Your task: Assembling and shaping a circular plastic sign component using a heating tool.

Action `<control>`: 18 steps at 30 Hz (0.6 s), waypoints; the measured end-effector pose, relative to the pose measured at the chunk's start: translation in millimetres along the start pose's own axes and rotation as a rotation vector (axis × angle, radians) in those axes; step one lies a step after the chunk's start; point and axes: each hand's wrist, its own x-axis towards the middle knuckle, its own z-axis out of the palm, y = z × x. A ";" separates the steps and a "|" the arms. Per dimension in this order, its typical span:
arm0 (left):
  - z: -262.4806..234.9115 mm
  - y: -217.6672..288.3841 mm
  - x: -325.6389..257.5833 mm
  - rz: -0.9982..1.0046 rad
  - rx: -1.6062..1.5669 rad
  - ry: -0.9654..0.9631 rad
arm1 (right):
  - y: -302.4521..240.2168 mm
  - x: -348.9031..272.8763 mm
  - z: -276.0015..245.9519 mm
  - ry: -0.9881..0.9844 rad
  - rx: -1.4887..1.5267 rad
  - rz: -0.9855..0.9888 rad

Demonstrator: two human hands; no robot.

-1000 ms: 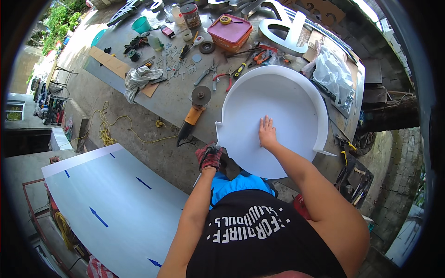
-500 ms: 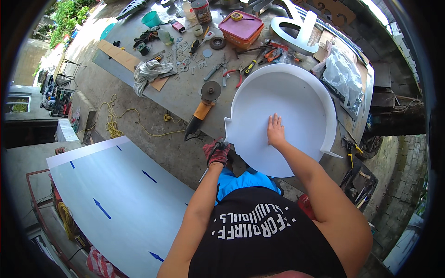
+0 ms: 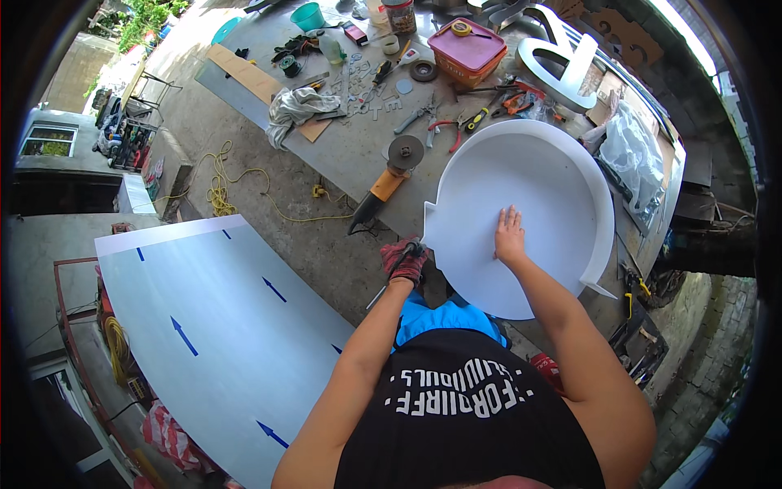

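Observation:
A white round panel (image 3: 476, 196) lies partly over the table's near edge, with an upright white strip (image 3: 604, 220) curving round its far and right sides. The strip's ends flare outward at left and lower right. My bare right hand (image 3: 511, 236) rests flat on the panel, fingers stretched out. In a red glove, my left hand (image 3: 405, 262) is closed round a dark tool (image 3: 417, 245) at the panel's left edge. A thin rod or hose extends below that fist; the tool's kind is unclear. Beyond this hand, an orange and black angle grinder (image 3: 381, 192) lies at the table edge.
Pliers (image 3: 444, 124), cutters (image 3: 515, 103), cut metal letters (image 3: 387, 104) and a pink-lidded tub (image 3: 467, 49) crowd the metal table (image 3: 358, 163). A large pale sheet with blue arrows (image 3: 220, 318) stands at left. A yellow cord (image 3: 220, 191) trails over the floor.
The whole view has shifted, so the table and panel appear farther right and slightly lower. Both hands keep about the same places on and beside the panel.

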 end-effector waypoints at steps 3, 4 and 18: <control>13.3 -8.8 6.1 0.061 -0.139 0.082 | 1.3 -1.7 -3.4 -0.049 -0.012 0.008; 16.2 -7.4 6.6 0.050 -0.081 0.076 | 2.4 -1.5 -2.2 -0.049 -0.013 0.009; -55.9 102.0 -28.9 -0.038 0.383 0.162 | 6.3 3.5 6.1 -0.075 -0.058 0.035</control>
